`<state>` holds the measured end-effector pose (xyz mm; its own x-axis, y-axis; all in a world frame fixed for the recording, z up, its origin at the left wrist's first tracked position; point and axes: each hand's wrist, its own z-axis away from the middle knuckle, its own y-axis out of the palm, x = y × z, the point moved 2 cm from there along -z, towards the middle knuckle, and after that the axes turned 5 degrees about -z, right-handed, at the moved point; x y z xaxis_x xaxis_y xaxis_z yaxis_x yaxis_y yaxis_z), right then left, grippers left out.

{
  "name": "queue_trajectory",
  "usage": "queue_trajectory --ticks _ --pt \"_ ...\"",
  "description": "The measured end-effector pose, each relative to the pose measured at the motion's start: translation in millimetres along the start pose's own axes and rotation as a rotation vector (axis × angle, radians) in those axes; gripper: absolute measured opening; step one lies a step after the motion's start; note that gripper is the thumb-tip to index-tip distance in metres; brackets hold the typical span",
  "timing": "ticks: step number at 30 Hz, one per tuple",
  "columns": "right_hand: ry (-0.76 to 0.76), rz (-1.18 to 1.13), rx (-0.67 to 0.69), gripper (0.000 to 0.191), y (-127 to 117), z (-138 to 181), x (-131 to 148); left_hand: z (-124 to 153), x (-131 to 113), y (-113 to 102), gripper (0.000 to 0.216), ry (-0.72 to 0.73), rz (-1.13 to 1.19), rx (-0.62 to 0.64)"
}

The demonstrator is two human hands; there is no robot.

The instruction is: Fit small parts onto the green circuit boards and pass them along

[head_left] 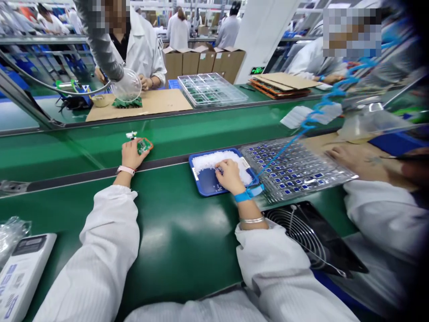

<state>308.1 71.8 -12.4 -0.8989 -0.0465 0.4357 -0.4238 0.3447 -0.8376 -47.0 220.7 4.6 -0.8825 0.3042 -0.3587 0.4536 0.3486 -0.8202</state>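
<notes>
My left hand (131,154) reaches forward onto the green conveyor belt (83,147) and is closed on a small green circuit board (145,145). A tiny white part (131,134) lies just beyond it on the belt. My right hand (229,175) rests with curled fingers in a blue tray (201,183) filled with small white parts (214,160); what the fingertips pinch is hidden. A blue wrist strap (246,195) with a coiled blue cord (321,105) circles my right wrist.
A clear blister tray (296,167) of blue components lies right of the blue tray, with a co-worker's hand (345,156) beside it. A black fan (301,232) sits at near right, a white device (20,273) at near left. People work across the belt.
</notes>
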Motion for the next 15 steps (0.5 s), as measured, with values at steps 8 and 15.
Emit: queue_trajectory --ticks 8,15 --pt "-0.164 -0.145 0.063 0.028 -2.1 -2.0 0.4 16.0 0.3 0.5 0.049 0.013 -0.178 -0.058" --pt "-0.245 -0.292 0.106 0.032 -1.9 -0.9 4.1 33.5 -34.7 5.0 0.040 0.189 -0.105 -0.011"
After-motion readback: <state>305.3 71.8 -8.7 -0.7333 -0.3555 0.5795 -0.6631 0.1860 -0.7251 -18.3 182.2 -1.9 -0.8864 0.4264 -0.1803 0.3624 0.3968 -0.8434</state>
